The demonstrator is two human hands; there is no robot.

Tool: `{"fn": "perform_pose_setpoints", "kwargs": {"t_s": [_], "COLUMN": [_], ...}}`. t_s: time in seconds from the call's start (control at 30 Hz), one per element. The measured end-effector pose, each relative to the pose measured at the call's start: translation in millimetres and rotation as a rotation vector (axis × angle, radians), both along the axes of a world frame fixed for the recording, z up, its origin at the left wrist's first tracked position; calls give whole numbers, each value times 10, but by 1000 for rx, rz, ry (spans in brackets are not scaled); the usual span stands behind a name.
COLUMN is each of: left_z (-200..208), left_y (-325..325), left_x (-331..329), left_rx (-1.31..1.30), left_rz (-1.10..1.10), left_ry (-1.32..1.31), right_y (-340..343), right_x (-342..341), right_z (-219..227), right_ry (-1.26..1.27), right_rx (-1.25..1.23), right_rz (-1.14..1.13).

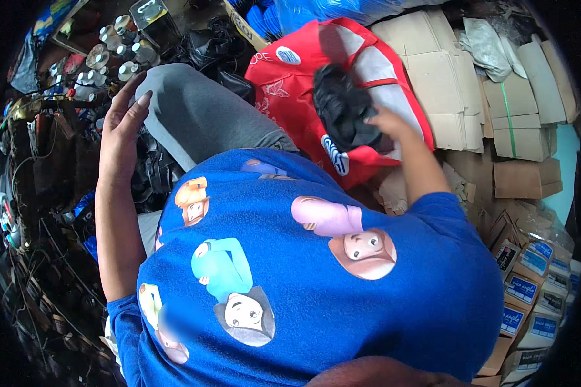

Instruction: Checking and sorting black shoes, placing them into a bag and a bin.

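Observation:
My right hand (388,125), slightly blurred, grips the right side of a black bundle (343,106). The bundle looks soft and folded or strappy, but its exact kind is unclear. It is over the red and white bag (284,87), which lies beyond my lap and has round white emblems. Beside my grey-clad knee (174,97), my left hand (124,115) is raised with its fingers stretched and nothing in it. Its fingertips are close to the knee; whether they touch cannot be made out.
Several capped bottles (128,51) and dark clutter fill the far left. Flattened cardboard boxes (448,84) are stacked at the right, with small labelled boxes (521,288) lower down. Blue plastic wrapping (342,9) lies behind the bag. Black items (216,45) are heaped past my knee.

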State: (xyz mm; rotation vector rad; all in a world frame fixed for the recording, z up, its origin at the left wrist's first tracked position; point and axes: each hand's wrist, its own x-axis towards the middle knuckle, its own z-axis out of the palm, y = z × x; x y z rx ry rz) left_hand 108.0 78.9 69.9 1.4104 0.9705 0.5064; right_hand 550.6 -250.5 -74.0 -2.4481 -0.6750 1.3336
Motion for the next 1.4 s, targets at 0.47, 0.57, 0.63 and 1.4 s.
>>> {"fn": "perform_pose_setpoints", "kwargs": {"t_s": [0.47, 0.57, 0.63, 1.4], "left_z": [64, 15, -2, -56], "left_y": [-156, -144, -156, 23], "left_x": [198, 275, 353, -133], "left_rx": [126, 110, 135, 41], "left_rz": [-128, -164, -199, 26], "left_ry": [191, 114, 132, 167], "right_y": [353, 98, 135, -344], "right_x": [-338, -521, -791, -232], "right_z": [207, -164, -370, -1056], "right_ry": [-784, -695, -442, -357], "right_rx": [121, 73, 43, -412], "right_rz": [-69, -67, -66, 244]}}
